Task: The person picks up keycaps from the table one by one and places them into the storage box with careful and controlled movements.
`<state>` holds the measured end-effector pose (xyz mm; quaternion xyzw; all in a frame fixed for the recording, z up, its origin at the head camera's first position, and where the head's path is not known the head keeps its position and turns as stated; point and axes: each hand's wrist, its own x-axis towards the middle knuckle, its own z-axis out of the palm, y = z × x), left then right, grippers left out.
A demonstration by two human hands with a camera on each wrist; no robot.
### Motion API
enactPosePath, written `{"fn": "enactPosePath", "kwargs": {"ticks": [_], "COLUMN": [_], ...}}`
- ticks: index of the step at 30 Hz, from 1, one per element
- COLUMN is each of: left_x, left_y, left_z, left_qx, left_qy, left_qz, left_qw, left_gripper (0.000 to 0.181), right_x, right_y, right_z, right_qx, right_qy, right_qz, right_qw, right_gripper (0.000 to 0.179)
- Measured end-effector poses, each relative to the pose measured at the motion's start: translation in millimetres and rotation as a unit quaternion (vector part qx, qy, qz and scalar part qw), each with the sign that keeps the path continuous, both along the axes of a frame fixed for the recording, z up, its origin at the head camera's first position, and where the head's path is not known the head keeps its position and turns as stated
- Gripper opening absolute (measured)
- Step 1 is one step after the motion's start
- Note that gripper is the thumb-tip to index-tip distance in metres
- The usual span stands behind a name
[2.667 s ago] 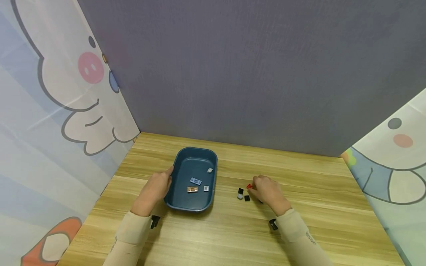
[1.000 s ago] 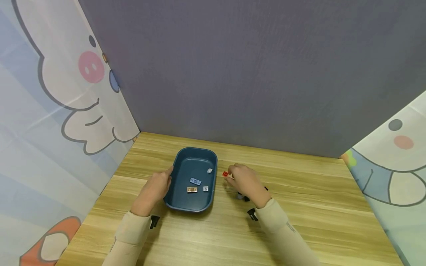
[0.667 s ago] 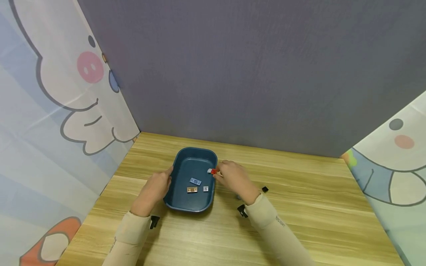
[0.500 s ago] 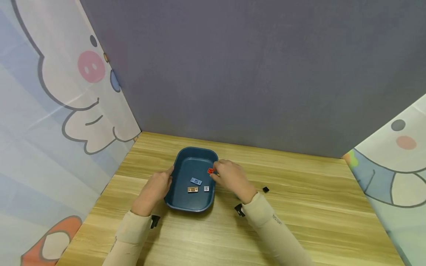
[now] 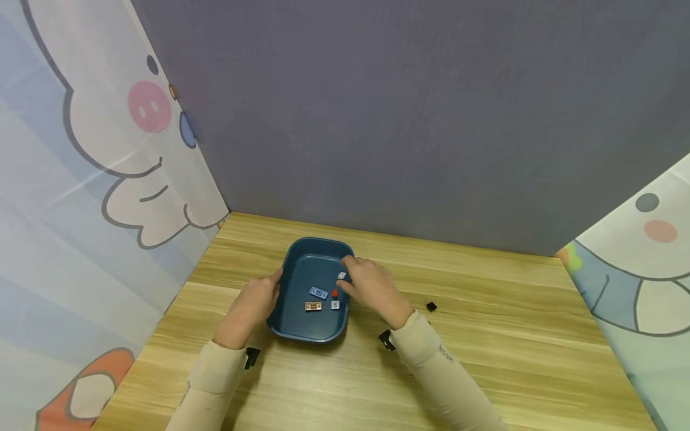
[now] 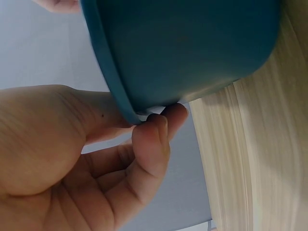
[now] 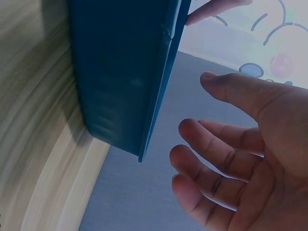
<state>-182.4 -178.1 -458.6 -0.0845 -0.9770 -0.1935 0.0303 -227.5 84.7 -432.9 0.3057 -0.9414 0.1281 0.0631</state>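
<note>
Head view gives me the left hand [image 5: 250, 308] pinching the dark blue tray [image 5: 303, 278] by its left rim. I see the right hand [image 5: 373, 286] over the opposite rim, thumb and fingers spread. The small red piece [image 5: 335, 293] shows within the tray, near the printed blue tile [image 5: 318, 293]; I cannot tell whether it touches the bottom.

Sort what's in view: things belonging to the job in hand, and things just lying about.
Likely the job:
blue tray, gripped by the left hand
in it: red piece, white lump, light-blue tile, orange tile, white square
right hand, over the tray's side
probably the black piece on the table

Just surroundings:
printed cloth
grey panel
</note>
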Motion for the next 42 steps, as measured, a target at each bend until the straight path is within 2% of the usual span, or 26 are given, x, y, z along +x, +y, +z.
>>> {"fn": "enactPosePath", "kwargs": {"ticks": [8, 23, 29, 35, 42], "left_x": [-1.4, 2.1, 2.1, 2.3, 2.8], "left_y": [0.4, 0.4, 1.8, 1.0, 1.5], "left_z": [0.5, 0.3, 2.0, 2.9, 2.9], "left_qx": [-0.005, -0.008, -0.008, -0.008, -0.006], "left_qy": [0.006, 0.004, -0.004, 0.005, 0.007], "left_qz": [-0.005, 0.002, -0.001, 0.005, -0.001], "left_qw": [1.0000, 1.0000, 1.0000, 0.9999, 1.0000], "left_gripper": [0.042, 0.043, 0.043, 0.043, 0.042], "right_x": [0.0, 16.1, 24.7, 31.7, 42.8], "right_y": [8, 47, 69, 86, 105], "right_z": [-0.7, -2.2, -10.2, -17.4, -27.3], "right_qx": [-0.010, -0.006, -0.007, -0.001, 0.002], "right_qy": [-0.015, -0.022, -0.014, -0.020, -0.020], "right_qz": [-0.001, -0.023, -0.038, -0.063, -0.063], "right_qw": [0.9998, 0.9995, 0.9992, 0.9978, 0.9978], "right_gripper": [0.039, 0.030, 0.028, 0.027, 0.027]}}
